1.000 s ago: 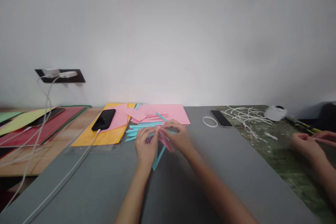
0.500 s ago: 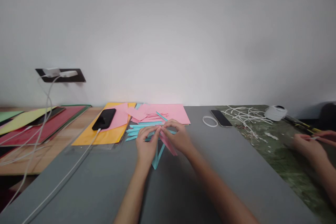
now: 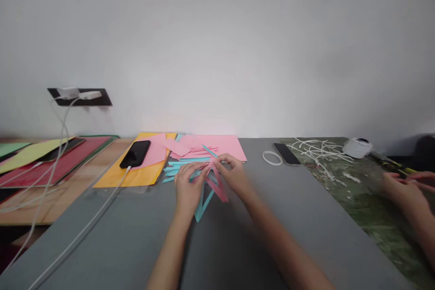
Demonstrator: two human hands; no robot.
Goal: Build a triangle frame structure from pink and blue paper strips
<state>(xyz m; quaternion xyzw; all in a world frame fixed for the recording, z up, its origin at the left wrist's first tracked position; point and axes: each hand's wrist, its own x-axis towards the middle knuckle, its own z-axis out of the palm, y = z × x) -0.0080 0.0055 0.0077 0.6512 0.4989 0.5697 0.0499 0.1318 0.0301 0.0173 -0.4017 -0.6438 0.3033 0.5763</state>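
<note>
Over the grey tabletop, my left hand pinches folded paper strips between thumb and fingertips. My right hand is closed on the pink paper strip at its upper end, close to the left fingertips. This pink strip hangs down in a loop. Below it, a turquoise paper strip forms a V that points toward me; its upper part is hidden by my left fingers. Just behind my hands lie several loose turquoise strips and pink strips.
Pink sheets and a yellow envelope lie at the back. A charging phone is left; a second phone and white ring are right. Another person's hands work beside white cord pieces.
My hands have moved slightly apart at the fingertips. The pink strip has spread from a narrow band into an open loop, and the turquoise V has shifted slightly left.
</note>
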